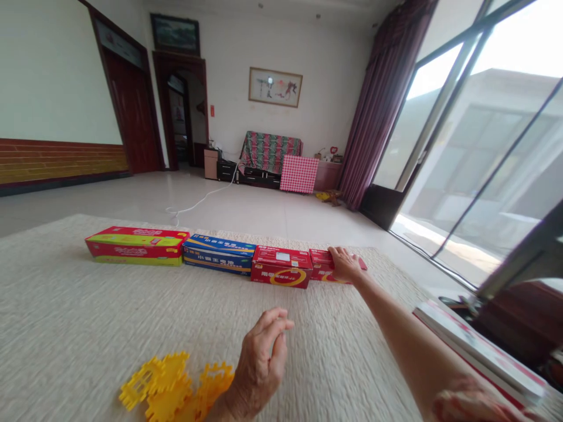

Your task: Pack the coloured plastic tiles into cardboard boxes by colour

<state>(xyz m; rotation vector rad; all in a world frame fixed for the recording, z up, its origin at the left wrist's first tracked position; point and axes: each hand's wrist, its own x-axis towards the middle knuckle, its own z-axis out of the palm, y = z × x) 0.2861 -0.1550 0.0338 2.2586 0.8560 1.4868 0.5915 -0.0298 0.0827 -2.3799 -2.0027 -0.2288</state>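
My right hand point(345, 265) reaches far forward and lies over the red box point(322, 271) at the right end of a row, its fingers across the top and part of the box hidden under it. Left of that box stands another red box point(281, 271) with a yellow swoosh, then a blue box point(219, 257), then a long red and green box point(138, 246). My left hand point(263, 351) hovers nearer to me with nothing in it, fingers loosely bent and thumb apart. Beside its wrist lie several yellow toothed plastic pieces point(169, 387).
A cream textured cover point(109, 310) lies under the boxes. At the right edge is a white and red flat box point(479, 351). Beyond, a white cable point(202, 202) runs over the tiled floor to a low cabinet point(259, 177). Glass doors point(484, 146) stand at the right.
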